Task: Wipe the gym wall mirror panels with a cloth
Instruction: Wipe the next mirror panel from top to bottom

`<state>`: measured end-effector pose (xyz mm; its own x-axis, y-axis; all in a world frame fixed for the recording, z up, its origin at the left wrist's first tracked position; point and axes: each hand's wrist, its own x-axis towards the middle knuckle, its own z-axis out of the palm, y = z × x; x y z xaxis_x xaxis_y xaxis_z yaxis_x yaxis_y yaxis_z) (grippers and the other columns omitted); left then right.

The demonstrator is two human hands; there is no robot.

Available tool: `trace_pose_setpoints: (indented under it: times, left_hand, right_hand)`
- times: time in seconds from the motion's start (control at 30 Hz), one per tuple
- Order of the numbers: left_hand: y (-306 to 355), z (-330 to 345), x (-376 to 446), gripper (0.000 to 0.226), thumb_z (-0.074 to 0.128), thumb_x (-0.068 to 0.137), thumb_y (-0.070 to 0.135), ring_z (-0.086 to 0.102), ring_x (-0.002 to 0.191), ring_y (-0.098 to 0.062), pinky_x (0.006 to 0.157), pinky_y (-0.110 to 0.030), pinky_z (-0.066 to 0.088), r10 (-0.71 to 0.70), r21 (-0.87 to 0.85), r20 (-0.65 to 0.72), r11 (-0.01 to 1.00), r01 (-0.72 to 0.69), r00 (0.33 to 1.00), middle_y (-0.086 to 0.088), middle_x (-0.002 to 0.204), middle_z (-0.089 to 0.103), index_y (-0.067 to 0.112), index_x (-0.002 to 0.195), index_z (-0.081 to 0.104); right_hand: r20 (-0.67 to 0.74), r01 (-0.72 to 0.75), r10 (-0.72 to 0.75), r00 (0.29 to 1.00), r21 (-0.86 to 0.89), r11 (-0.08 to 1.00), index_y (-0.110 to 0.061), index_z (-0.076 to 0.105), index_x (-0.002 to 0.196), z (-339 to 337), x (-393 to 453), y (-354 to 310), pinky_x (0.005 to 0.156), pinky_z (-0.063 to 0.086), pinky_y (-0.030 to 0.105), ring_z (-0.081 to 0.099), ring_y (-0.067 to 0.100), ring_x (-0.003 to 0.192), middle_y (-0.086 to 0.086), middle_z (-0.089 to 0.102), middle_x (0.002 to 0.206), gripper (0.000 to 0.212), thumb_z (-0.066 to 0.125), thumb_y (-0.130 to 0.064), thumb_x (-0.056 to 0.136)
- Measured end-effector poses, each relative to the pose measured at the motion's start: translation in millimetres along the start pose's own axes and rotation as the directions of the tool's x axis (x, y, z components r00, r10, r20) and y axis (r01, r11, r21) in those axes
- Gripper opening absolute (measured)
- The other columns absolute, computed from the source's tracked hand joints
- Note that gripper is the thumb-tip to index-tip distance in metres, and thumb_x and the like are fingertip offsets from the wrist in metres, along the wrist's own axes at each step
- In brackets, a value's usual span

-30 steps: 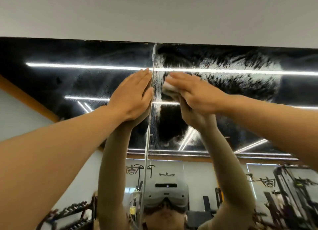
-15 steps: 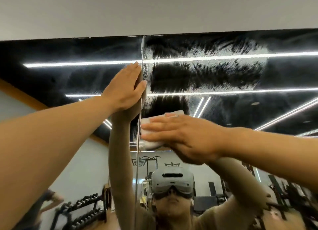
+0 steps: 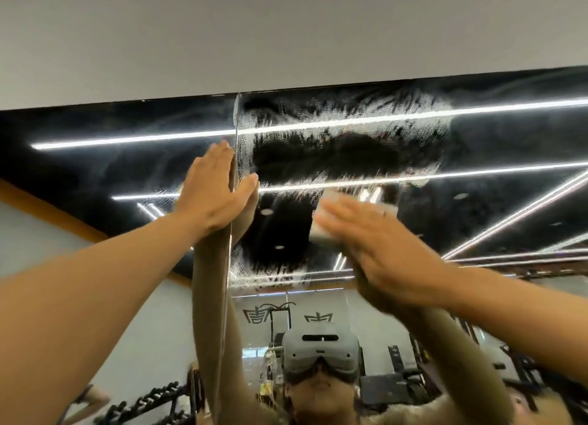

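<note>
Gym mirror [image 3: 477, 202], right panel: the cloth has moved to the right, away from the seam.

Half a second ago the right hand [image 3: 378, 253] held the cloth [image 3: 324, 221] at the seam [image 3: 234, 170]; now it presses it flat near the frame centre, fingers straight, blurred by motion. Left hand [image 3: 211, 195] stays flat on the glass left of the seam, holding nothing. White streaks remain above, in the upper middle, so I judge this panel needs more strokes.

Left hand [image 3: 211, 195] lies flat beside the mirror seam [image 3: 234, 157]; right hand [image 3: 378, 249] presses cloth [image 3: 321, 230] on the right panel [image 3: 477, 202].
</note>
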<state>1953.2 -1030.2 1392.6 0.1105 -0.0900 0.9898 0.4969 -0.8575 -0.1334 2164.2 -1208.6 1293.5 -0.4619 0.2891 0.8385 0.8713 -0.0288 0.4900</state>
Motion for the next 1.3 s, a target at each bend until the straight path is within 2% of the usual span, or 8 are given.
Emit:
trace_pose_setpoints:
  times: [0.1,0.23,0.4,0.57,0.63,0.73,0.9,1.3]
  left_hand:
    - [2,3,0,0.070,0.045,0.095,0.056,0.030,0.145,-0.028,0.122,-0.047,0.017,-0.028,-0.011,-0.027,1.000,0.027,0.999,-0.009,0.154,0.037,0.010,0.147,0.035]
    - [4,4,0,0.063,0.050,0.096,0.050,0.036,0.141,-0.026,0.122,-0.049,0.018,-0.050,-0.041,-0.067,0.998,0.047,0.996,-0.007,0.150,0.043,0.011,0.144,0.039]
    - [3,6,0,0.065,0.049,0.096,0.051,0.037,0.140,-0.024,0.121,-0.050,0.021,-0.042,-0.010,-0.080,0.999,0.041,0.996,-0.004,0.150,0.042,0.013,0.147,0.037]
    - [4,7,-2,0.064,0.045,0.097,0.053,0.038,0.140,-0.025,0.120,-0.049,0.022,-0.037,0.023,-0.087,0.999,0.039,0.996,-0.006,0.150,0.043,0.012,0.146,0.038]
    - [6,7,-4,0.065,0.045,0.098,0.050,0.027,0.147,-0.021,0.124,-0.044,0.014,-0.037,0.034,-0.095,0.999,0.040,0.995,-0.005,0.157,0.035,0.012,0.151,0.034]
    - [6,7,-3,0.063,0.045,0.099,0.049,0.028,0.147,-0.021,0.123,-0.043,0.014,-0.017,0.056,-0.109,0.998,0.023,0.994,-0.006,0.156,0.036,0.011,0.149,0.036]
    - [4,10,-2,0.058,0.040,0.098,0.052,0.044,0.131,-0.029,0.116,-0.051,0.028,-0.028,0.089,-0.096,0.995,0.036,0.995,-0.011,0.139,0.050,0.008,0.136,0.045]
    - [7,9,-6,0.066,0.041,0.101,0.049,0.021,0.150,-0.021,0.123,-0.040,0.009,-0.005,0.086,-0.120,0.996,0.015,0.993,-0.007,0.160,0.029,0.009,0.153,0.030]
  right_hand:
    - [0.177,0.155,-0.148,0.973,-0.025,0.988,-0.040,0.028,0.153,-4,-44,-9,0.115,-0.011,0.012,-0.003,-0.006,0.148,-0.024,0.012,0.161,0.056,0.035,-0.016,0.102]
    - [0.350,0.251,-0.239,0.906,0.011,0.968,-0.045,0.026,0.152,-27,-35,12,0.119,-0.005,0.017,-0.001,-0.007,0.148,-0.030,0.011,0.159,0.052,0.033,-0.024,0.105]
    - [-0.034,-0.018,0.018,0.999,-0.011,1.000,-0.025,0.054,0.139,-49,10,65,0.116,0.027,0.032,0.038,0.007,0.134,-0.004,0.046,0.148,0.046,0.030,-0.031,0.100]
    - [-0.285,-0.196,0.187,0.940,-0.002,0.981,-0.012,0.059,0.106,-45,23,84,0.091,0.040,0.040,0.052,0.020,0.100,0.005,0.055,0.107,0.025,0.038,-0.003,0.094]
    - [-0.278,-0.183,0.180,0.944,0.015,0.983,-0.022,0.059,0.115,-32,-4,63,0.094,0.044,0.036,0.052,0.014,0.108,-0.004,0.055,0.118,0.032,0.035,-0.011,0.096]
    - [-0.164,-0.184,0.181,0.970,-0.003,0.983,-0.047,0.034,0.148,-14,-73,30,0.114,0.016,0.021,0.021,-0.004,0.144,-0.029,0.024,0.156,0.051,0.027,-0.031,0.100]
    - [-0.043,-0.094,0.089,0.995,-0.129,0.987,-0.042,0.020,0.155,-21,-118,21,0.121,0.010,0.021,0.013,0.000,0.149,-0.024,0.014,0.161,0.056,0.030,-0.032,0.101]
    - [-0.288,-0.467,0.425,0.858,-0.094,0.879,-0.004,0.048,0.096,-84,69,135,0.087,0.040,0.043,0.050,0.028,0.099,0.010,0.048,0.100,0.014,0.037,0.003,0.094]
